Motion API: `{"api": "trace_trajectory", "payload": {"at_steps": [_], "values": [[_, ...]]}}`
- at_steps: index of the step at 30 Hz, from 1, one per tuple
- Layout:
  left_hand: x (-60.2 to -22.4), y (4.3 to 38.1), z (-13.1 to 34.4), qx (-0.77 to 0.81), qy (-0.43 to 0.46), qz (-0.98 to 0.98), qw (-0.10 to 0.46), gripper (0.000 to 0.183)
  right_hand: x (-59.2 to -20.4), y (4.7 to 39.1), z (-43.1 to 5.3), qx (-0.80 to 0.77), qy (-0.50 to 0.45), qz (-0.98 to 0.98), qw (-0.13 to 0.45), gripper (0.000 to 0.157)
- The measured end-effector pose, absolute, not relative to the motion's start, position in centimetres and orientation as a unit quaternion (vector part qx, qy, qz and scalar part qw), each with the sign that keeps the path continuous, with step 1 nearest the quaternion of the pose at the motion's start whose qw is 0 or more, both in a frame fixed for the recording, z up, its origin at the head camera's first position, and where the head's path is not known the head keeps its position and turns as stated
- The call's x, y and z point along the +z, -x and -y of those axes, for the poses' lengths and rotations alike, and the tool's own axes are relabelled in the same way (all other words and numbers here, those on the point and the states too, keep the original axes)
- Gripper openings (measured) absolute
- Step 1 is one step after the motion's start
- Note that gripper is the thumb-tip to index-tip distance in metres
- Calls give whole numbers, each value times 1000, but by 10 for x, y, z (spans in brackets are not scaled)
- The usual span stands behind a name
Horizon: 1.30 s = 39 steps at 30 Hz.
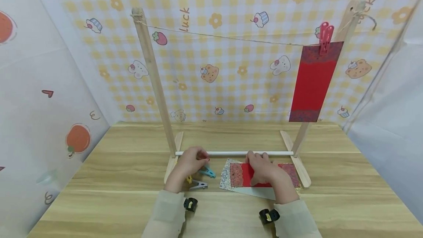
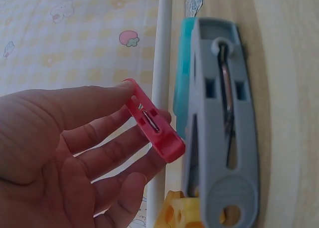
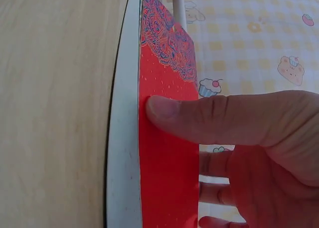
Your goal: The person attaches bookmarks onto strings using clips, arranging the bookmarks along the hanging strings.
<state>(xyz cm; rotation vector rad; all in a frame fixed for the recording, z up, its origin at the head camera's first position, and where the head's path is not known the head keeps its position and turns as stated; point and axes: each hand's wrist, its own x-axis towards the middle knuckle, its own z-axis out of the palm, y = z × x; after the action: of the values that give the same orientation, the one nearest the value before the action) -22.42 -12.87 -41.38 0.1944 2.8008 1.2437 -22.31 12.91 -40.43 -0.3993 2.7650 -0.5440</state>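
Note:
My left hand (image 1: 191, 160) pinches a small red clothespin (image 2: 154, 123) between thumb and fingers, low over the table near the white rod. Just beside it lie a teal clothespin (image 1: 208, 172), a grey clothespin (image 1: 199, 185) and a yellow clothespin (image 1: 189, 179). My right hand (image 1: 263, 169) spans a red card with patterned ends (image 1: 246, 173), thumb at the near edge and fingers at the far one. Beneath that card spreads a pale patterned card (image 1: 226, 175). In the right wrist view, the thumb (image 3: 164, 108) presses the card's red face.
Behind the hands stands a wooden frame, with a left post (image 1: 153, 69), a right post (image 1: 300, 139) and a white rod (image 1: 228, 153). Twine (image 1: 224, 37) runs between the post tops. A red clothespin (image 1: 325, 39) holds another red card (image 1: 312, 83) on it at right.

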Motion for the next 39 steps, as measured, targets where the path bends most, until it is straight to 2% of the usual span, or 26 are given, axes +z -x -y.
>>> {"api": "trace_trajectory", "payload": {"at_steps": [5, 8, 27, 39], "values": [[-412, 224, 129, 402, -57, -914, 26, 30, -403, 224, -129, -216, 141, -954, 151, 45], [-411, 223, 128, 406, -45, -912, 27, 37, -404, 225, -130, -237, 151, -947, 152, 41], [-408, 226, 129, 441, -28, -897, 23, 38, -407, 242, -144, -339, 285, -888, 122, 23], [-405, 225, 128, 461, -43, -886, 20, 34, -405, 243, -148, -405, 322, -846, 129, 26]]}}
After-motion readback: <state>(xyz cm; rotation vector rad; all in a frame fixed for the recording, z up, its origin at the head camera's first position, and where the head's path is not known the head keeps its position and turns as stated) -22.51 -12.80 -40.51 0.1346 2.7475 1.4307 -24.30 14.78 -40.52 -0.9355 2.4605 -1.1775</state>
